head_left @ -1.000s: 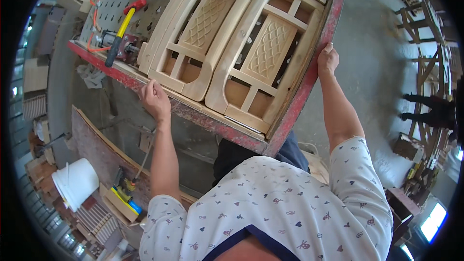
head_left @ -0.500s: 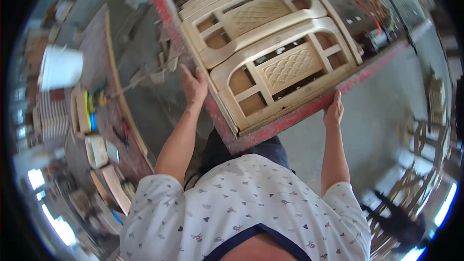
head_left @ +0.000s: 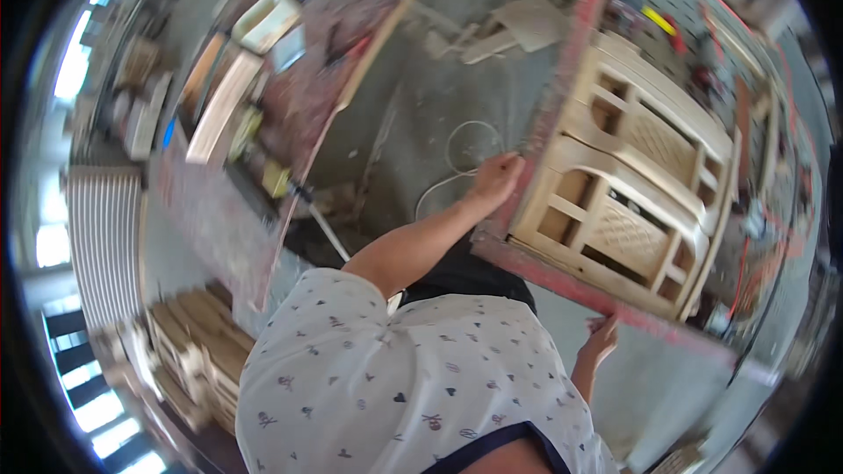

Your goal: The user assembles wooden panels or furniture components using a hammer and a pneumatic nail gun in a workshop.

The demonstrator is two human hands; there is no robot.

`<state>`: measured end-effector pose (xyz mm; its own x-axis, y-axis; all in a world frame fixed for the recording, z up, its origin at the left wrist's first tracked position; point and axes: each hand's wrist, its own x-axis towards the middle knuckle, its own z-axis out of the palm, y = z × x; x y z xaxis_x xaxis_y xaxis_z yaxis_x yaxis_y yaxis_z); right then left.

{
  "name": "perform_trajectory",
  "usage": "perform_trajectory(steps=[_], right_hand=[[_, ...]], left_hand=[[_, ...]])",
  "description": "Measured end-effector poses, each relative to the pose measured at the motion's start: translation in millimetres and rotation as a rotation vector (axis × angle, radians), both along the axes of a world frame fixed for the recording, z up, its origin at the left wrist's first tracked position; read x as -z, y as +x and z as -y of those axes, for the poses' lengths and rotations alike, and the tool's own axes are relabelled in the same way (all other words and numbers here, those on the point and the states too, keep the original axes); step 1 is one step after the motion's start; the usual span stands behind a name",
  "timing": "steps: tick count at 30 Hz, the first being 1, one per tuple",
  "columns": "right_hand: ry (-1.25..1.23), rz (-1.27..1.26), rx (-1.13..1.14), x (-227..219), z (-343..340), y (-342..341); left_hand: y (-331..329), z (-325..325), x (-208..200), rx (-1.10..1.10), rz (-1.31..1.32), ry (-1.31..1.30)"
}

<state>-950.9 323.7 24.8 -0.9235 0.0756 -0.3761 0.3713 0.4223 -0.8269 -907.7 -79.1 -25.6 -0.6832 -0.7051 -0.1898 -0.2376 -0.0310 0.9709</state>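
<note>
Two pale carved wooden panels [head_left: 622,226] lie side by side in a wooden frame on the red-edged worktable [head_left: 562,276]. Each has cut-out openings and a scale or lattice pattern in its middle. My left hand [head_left: 498,180] is at the table's left edge, beside the frame, with its fingers curled against the edge. At the near edge, my right hand [head_left: 599,340] touches the red rim with its fingers somewhat apart. The palm sides of both hands are hidden.
To the left stands another red-topped bench [head_left: 299,105] with a white tub [head_left: 266,20], wood pieces and a bar clamp [head_left: 277,180]. Board offcuts [head_left: 531,22] and a pale cable [head_left: 448,158] lie on the floor between. Beyond the panels are tools and orange cords.
My view has swung left, so the worktable and panels now appear farther right. The fingers of my left hand have curled in at the edge. The panels keep their place in the frame.
</note>
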Motion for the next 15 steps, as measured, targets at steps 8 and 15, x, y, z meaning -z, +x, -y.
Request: perform_trajectory(steps=[8, 15], right_hand=[[0.022, -0.045, -0.794, -50, 90, -7], [0.194, -0.129, -1.14, -53, 135, -59]], left_hand=[[56, -45, -14, -0.36, 0.026, -0.092], [166, -143, -12, -0.785, 0.182, -0.056]])
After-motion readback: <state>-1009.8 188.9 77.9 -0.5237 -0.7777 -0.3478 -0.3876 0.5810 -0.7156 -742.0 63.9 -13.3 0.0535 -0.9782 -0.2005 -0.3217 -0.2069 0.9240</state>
